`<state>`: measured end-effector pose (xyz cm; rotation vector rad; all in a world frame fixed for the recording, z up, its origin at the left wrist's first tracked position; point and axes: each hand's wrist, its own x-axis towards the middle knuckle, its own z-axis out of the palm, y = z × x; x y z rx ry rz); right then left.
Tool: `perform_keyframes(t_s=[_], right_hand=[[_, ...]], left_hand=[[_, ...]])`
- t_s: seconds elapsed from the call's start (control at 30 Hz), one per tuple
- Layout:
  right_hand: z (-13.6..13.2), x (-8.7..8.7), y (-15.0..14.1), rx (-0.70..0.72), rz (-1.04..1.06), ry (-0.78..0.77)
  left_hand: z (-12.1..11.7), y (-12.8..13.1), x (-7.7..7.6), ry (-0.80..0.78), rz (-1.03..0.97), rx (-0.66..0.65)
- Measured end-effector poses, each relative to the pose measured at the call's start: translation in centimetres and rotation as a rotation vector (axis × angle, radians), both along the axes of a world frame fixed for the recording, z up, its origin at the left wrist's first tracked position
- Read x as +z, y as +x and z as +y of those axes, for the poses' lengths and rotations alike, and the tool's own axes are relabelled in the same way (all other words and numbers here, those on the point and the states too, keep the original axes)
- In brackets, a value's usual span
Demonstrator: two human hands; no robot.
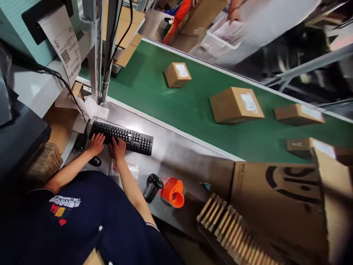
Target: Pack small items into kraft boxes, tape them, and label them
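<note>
A black keyboard [141,142] lies at an angle on the grey metal table. Over its left end rests my left hand [96,144], fingers spread on the keys. My right hand [118,149] is on the keys beside it, a little to the right, with its fingers apart. Neither hand holds anything. Just below my left hand sits a black mouse [95,161]. A clear plastic packet [132,170] with red print lies under my right forearm. To the right stand a black barcode scanner [152,187] and an orange tape dispenser [173,192].
Beyond the table runs a green conveyor belt [154,97] carrying several cardboard boxes [237,106]. A printer [30,33] with a hanging label [64,44] is at upper left. A large carton [275,198] and stacked flat cardboard [234,228] stand at right. Another person's hand [234,14] is across the belt.
</note>
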<state>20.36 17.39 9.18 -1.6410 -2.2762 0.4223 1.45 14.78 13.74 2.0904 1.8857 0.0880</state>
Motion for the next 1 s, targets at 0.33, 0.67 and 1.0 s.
perform_keyframes(t_s=[0.33, 0.67, 1.0], right_hand=[[1.4, -0.1, -2.0, 0.013, 0.055, 0.138], [1.2, 0.0, -0.6, -0.099, 0.061, 0.111], [4.4, -9.2, 3.1, -0.059, 0.125, 0.588]], left_hand=[[0.1, -0.3, -0.5, 0.052, 0.006, 0.042], [0.8, -0.1, -1.1, 0.146, -0.015, 0.018], [2.4, 0.9, -14.7, 0.643, 0.101, 0.092]])
